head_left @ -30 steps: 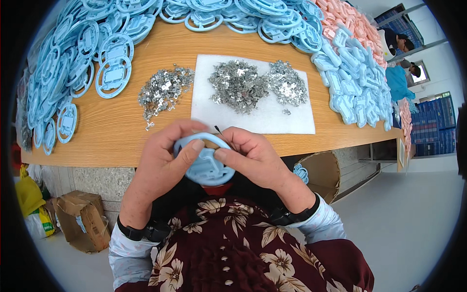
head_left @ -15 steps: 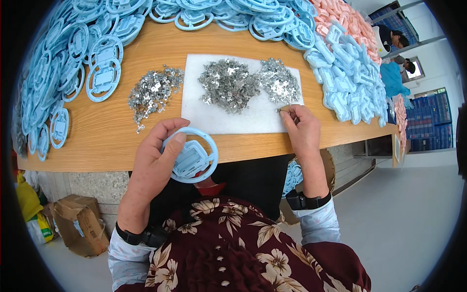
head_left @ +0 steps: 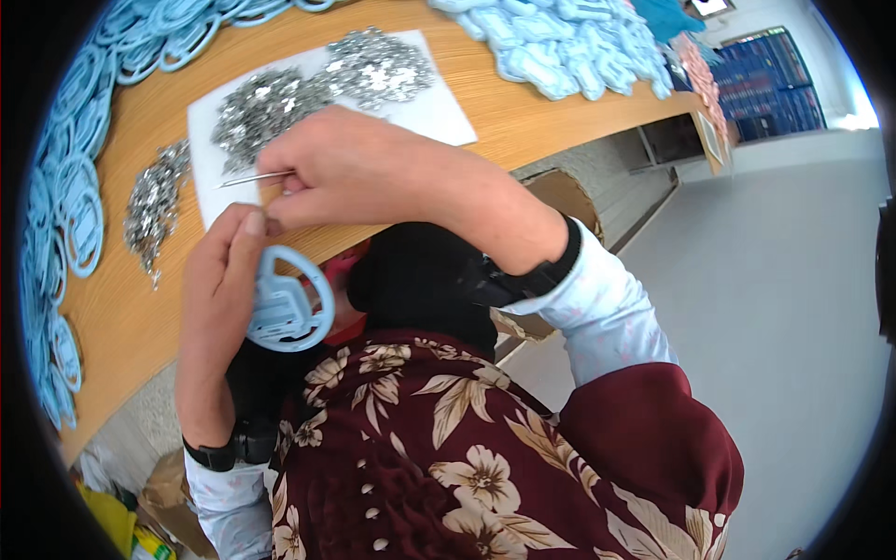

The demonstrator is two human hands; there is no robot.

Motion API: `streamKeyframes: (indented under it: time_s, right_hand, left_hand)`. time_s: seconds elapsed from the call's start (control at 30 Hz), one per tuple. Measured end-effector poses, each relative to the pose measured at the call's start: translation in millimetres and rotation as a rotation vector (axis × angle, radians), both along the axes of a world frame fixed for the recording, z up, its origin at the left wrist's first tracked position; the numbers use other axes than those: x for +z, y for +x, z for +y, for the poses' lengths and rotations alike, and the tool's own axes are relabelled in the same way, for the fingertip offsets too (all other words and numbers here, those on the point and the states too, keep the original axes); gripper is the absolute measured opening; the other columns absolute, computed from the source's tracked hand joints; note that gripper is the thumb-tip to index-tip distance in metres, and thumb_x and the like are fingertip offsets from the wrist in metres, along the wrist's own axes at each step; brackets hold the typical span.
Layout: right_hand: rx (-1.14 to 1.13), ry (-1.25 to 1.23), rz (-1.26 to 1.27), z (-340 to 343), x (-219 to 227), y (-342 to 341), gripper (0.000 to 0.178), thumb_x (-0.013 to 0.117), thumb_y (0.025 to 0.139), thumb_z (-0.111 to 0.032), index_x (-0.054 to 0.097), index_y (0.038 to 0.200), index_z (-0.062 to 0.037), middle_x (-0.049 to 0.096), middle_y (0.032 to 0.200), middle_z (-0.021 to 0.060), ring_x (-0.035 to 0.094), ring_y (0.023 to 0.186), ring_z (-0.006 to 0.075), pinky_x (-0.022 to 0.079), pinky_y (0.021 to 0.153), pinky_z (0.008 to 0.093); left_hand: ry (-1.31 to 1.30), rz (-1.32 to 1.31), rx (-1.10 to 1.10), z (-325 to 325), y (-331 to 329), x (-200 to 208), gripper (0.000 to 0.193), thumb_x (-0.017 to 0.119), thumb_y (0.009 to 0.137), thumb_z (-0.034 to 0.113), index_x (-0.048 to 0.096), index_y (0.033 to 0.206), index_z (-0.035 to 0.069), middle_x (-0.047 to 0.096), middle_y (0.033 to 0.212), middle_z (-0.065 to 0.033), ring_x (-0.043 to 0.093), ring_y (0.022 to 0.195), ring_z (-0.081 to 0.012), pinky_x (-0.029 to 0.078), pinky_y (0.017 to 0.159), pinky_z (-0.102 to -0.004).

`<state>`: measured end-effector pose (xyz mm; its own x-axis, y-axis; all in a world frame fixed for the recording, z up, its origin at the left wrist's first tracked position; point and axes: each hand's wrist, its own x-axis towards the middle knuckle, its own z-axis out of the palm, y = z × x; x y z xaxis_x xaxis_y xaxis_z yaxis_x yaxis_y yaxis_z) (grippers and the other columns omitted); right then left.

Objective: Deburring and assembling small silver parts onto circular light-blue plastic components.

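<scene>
My left hand (head_left: 219, 266) is closed on a light blue plastic ring part (head_left: 284, 313) with a rectangular block set inside its ring. The part hangs below my thumb at the table's front edge. Reaching across from the right, my right hand (head_left: 341, 168) is closed, and a thin metal rod-like tool (head_left: 241, 181) sticks out to the left from its fingers. My two hands meet at the fingertips by the part's upper rim. Whatever small thing lies between those fingertips is hidden. Beyond the hands, small silver metal pieces (head_left: 271, 105) are heaped on a white foam pad (head_left: 450, 98).
Another heap of metal pieces (head_left: 154, 201) lies on the wooden table (head_left: 121, 317), left of the pad. Blue ring parts (head_left: 82, 215) are piled along the left and far edges. Light blue blocks (head_left: 560, 47) are heaped at the far right. A cardboard box (head_left: 565, 201) stands below the table.
My right hand has come left from the pad's right corner to my left hand, and a thin metal tool now shows in it. The head view has shifted, and the blue part is lower left.
</scene>
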<state>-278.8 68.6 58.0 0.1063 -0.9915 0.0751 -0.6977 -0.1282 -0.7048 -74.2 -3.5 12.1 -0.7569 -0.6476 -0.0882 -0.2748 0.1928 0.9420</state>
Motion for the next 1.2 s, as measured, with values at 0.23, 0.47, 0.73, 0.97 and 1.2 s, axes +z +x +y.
streamKeyframes:
  time_s: [0.23, 0.47, 0.73, 0.97, 1.2]
  right_hand:
    - [0.035, 0.117, -0.009, -16, -2, 4, 0.025, 0.073, 0.077, -0.024, 0.072, 0.084, -0.0003, 0.068, 0.073, 0.0145, 0.067, 0.069, 0.0274, 0.051, 0.063, 0.0372]
    - [-0.149, 0.093, -0.338, -19, -21, 12, 0.027, 0.074, 0.077, -0.027, 0.070, 0.078, -0.0004, 0.066, 0.069, 0.0096, 0.061, 0.065, 0.0184, 0.048, 0.061, 0.0330]
    - [-0.273, 0.190, -0.537, -13, -22, 36, 0.022, 0.066, 0.094, -0.026, 0.072, 0.092, -0.0052, 0.061, 0.076, -0.0042, 0.053, 0.068, 0.0054, 0.043, 0.059, 0.0239]
    - [-0.282, 0.166, -0.364, -2, -9, 38, 0.024, 0.068, 0.094, -0.023, 0.065, 0.090, 0.0009, 0.055, 0.071, 0.0016, 0.046, 0.068, 0.0092, 0.041, 0.060, 0.0281]
    - [-0.265, 0.111, -0.187, 6, -15, 48, 0.017, 0.072, 0.091, -0.014, 0.064, 0.091, 0.0014, 0.052, 0.068, 0.0028, 0.044, 0.064, 0.0111, 0.040, 0.058, 0.0288]
  left_hand:
    - [-0.070, -0.025, 0.037, -1, 8, -6, 0.030, 0.048, 0.108, 0.027, 0.065, 0.099, 0.004, 0.051, 0.077, 0.0044, 0.042, 0.071, -0.0051, 0.035, 0.064, -0.0239]
    - [-0.131, 0.109, 0.200, -7, 11, -18, 0.030, 0.046, 0.108, 0.025, 0.065, 0.103, 0.003, 0.057, 0.085, 0.0017, 0.047, 0.079, -0.0059, 0.039, 0.071, -0.0241]
    - [-0.131, 0.039, 0.228, -1, 13, 7, 0.026, 0.052, 0.105, 0.023, 0.068, 0.106, 0.003, 0.067, 0.089, -0.0053, 0.060, 0.083, -0.0160, 0.048, 0.076, -0.0322]
    - [0.270, 0.058, 0.123, -9, 44, 2, 0.032, 0.050, 0.102, 0.013, 0.057, 0.129, -0.002, 0.068, 0.111, -0.0085, 0.063, 0.101, -0.0115, 0.051, 0.089, -0.0279]
    - [0.187, 0.064, 0.163, -7, 42, -6, 0.034, 0.055, 0.103, 0.012, 0.054, 0.131, -0.006, 0.068, 0.116, -0.0119, 0.064, 0.105, -0.0135, 0.052, 0.090, -0.0287]
